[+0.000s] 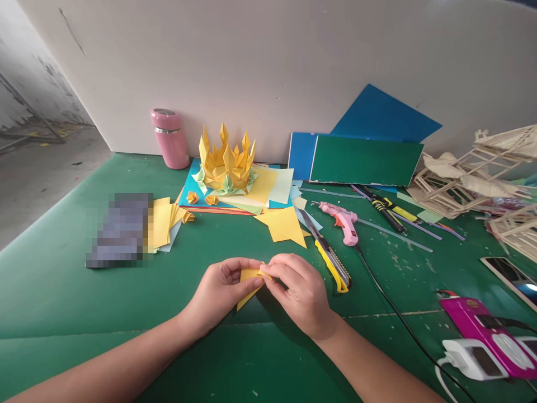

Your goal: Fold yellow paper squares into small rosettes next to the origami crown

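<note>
1. Yellow paper piece, one, partly folded: held between both hands over the near part of the green table. From my remote view, I cannot tell whether it touches the surface.
2. Left hand: thumb and fingers pinching the paper's left portion.
3. Right hand: fingertips gathered on the small fold at its right end.
4. Step in hand, by my judgement: shaping that fold.
5. Next move, I judge: calls for a steady left pinch and light right-hand pressure along the crease.
6. Beyond, apart: yellow paper crown; yellow utility knife.
</note>
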A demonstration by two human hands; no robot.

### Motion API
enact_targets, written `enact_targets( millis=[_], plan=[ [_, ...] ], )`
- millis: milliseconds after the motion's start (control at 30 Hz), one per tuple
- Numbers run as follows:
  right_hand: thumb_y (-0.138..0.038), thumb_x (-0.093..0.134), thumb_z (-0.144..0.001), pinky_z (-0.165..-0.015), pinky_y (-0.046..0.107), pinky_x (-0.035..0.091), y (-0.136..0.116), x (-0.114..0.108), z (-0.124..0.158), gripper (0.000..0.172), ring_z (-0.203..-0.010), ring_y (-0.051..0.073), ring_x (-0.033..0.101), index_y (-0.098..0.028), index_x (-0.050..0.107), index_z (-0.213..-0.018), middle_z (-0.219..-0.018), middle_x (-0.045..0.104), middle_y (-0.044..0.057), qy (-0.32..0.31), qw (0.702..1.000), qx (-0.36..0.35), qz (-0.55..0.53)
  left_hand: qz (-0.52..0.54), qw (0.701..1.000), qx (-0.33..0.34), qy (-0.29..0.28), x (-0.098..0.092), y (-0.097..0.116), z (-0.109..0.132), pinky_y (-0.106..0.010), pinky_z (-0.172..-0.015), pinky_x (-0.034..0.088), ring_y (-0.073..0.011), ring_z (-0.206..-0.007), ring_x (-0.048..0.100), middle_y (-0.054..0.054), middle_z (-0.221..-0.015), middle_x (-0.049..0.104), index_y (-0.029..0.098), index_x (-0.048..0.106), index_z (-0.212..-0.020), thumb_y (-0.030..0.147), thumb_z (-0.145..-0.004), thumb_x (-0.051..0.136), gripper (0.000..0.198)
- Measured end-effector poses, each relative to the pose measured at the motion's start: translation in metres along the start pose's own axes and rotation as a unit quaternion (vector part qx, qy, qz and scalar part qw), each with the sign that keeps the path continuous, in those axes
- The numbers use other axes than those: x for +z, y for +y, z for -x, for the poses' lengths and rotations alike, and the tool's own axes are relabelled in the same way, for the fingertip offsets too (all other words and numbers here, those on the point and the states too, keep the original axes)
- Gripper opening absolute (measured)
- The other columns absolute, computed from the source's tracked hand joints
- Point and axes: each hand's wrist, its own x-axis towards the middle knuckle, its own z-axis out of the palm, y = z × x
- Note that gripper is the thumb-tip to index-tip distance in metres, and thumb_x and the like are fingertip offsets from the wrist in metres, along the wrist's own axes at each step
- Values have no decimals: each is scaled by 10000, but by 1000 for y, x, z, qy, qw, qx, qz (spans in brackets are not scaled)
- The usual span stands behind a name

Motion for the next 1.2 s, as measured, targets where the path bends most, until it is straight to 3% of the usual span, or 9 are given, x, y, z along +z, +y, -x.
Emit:
enact_targets(
  millis=[400,900,1200],
  plan=[
    [-100,535,-865,-607,267,532,-1,1,0,145,-654,160,615,-182,588,-758,-694,641,57,-4,1000,9,2,8,1000,7,-14,-2,-3,-2,-277,-656,555,-189,-729,689,-53,-809,743,144,679,-899,352,-619,777,362],
    [-84,550,-855,-608,264,508,-2,1,2,152,-645,160,596,-175,573,-736,-690,627,54,-17,1000,4,5,67,997,-29,-9,-1,4,1,-241,-640,513,-161,-690,669,-27,-756,734,141,696,-824,366,-577,807,352],
    [-69,528,-857,-589,255,503,-2,1,1,163,-630,158,587,-173,577,-741,-685,623,60,-11,1000,-5,17,89,996,4,-20,1,1,-2,-243,-671,511,-143,-706,647,-8,-746,708,145,679,-815,221,-557,812,300]
  ],
)
